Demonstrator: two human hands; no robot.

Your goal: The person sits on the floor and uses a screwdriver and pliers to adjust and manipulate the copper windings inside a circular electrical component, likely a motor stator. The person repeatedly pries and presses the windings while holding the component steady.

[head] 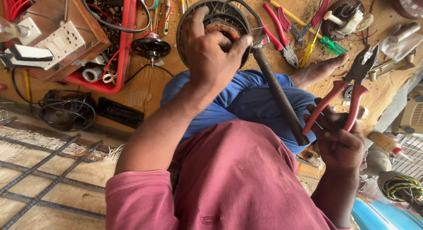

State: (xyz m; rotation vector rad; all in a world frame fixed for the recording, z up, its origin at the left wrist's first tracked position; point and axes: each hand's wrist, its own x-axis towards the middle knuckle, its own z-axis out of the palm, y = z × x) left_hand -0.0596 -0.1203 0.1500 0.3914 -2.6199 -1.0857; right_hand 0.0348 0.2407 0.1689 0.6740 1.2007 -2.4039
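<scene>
My left hand (211, 53) is clamped over the top of a round dark motor stator (220, 18) with copper windings, which stands on edge on the wooden floor board above my blue-trousered knee (246, 102). A hammer (277, 89) with a dark handle leans against the stator's right rim. Its lower end reaches the fingers of my right hand (339, 142). That hand grips the red handles of a pair of pliers (352, 89), whose dark jaws point up and away, parted and holding nothing.
A red tray (125, 45) of parts and cables and a wooden box with a white switch plate (61, 36) stand at the far left. A black round part (150, 47), red cutters (282, 34) and screwdrivers (332, 45) lie about. My bare foot (321, 69) rests right of the stator.
</scene>
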